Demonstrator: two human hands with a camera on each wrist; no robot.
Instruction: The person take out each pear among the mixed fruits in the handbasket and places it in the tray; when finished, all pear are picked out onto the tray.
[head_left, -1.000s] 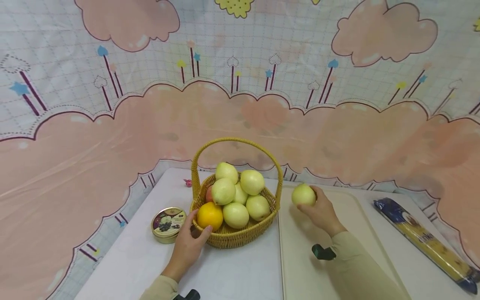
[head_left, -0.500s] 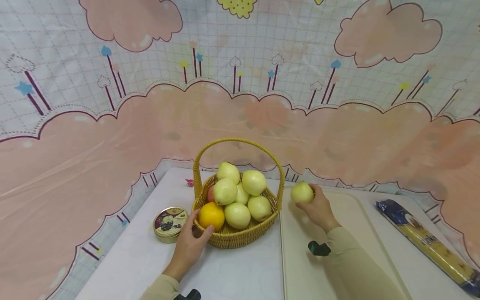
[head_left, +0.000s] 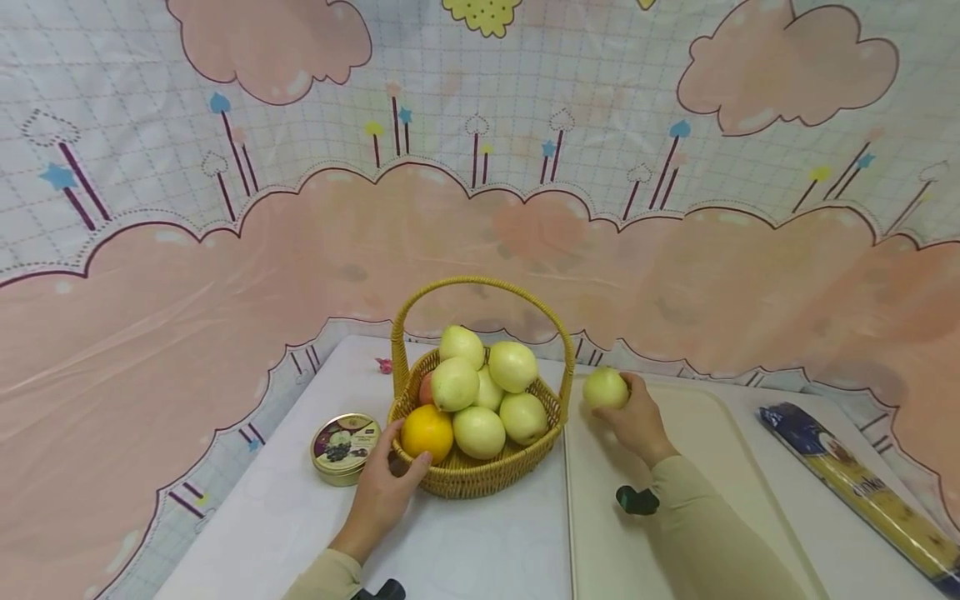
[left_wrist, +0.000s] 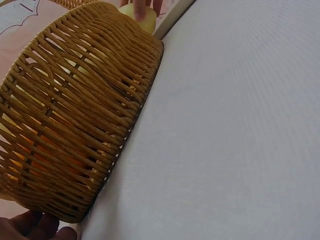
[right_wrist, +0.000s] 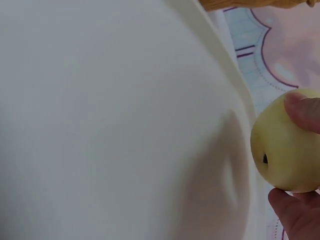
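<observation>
A wicker basket [head_left: 480,483] with a tall arched handle holds several pale yellow-green pears [head_left: 479,432], an orange [head_left: 427,433] and a partly hidden reddish fruit [head_left: 426,389]. My left hand [head_left: 381,493] grips the basket's near left side, thumb at the rim close to the orange. In the left wrist view, its fingertips [left_wrist: 42,227] lie against the wicker. My right hand [head_left: 636,421] holds one pear [head_left: 604,388] over the far left part of a cream tray [head_left: 686,467]. The right wrist view shows thumb and fingers on opposite sides of this pear [right_wrist: 285,145].
Left of the basket stands a round tin [head_left: 343,448] with fruit printed on its lid. A small pink wrapped item [head_left: 384,365] lies behind it. Right of the tray lies a long blue and yellow packet [head_left: 862,492]. A patterned cloth [head_left: 480,242] hangs behind the white table.
The whole scene has shifted slightly right in the head view. Against the tray and basket, the right hand with its pear has moved a little left. The left hand keeps its place on the basket.
</observation>
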